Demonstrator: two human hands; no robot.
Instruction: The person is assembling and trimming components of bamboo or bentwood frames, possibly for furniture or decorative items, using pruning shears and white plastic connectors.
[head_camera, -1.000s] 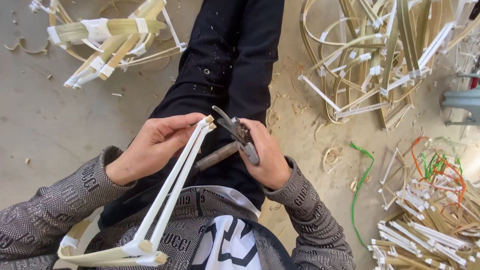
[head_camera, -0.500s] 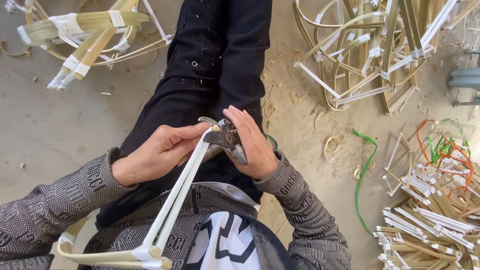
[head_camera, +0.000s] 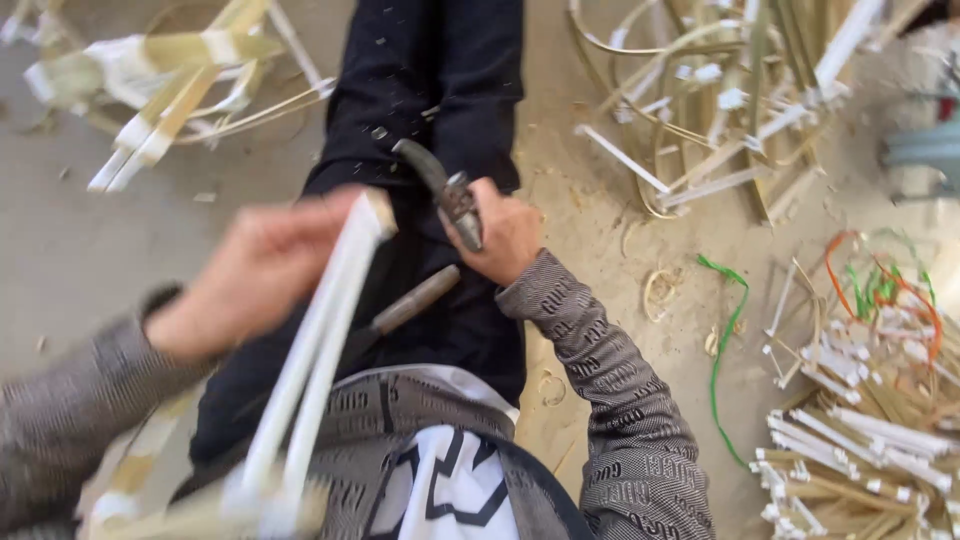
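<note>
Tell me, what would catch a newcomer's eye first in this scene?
Probably the pair of long white strips rising up the middle, held near their top by the blurred left hand. Just right of them, the right hand grips dark metal pliers over the black trousers. Around the sandy floor lie heaps of bamboo frames, and bundled white-tipped sticks at lower right.

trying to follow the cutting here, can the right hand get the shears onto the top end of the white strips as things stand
Probably yes. The right hand holds the shears just beside the strips' top end, which the blurred left hand holds up; nothing lies between them.
</note>
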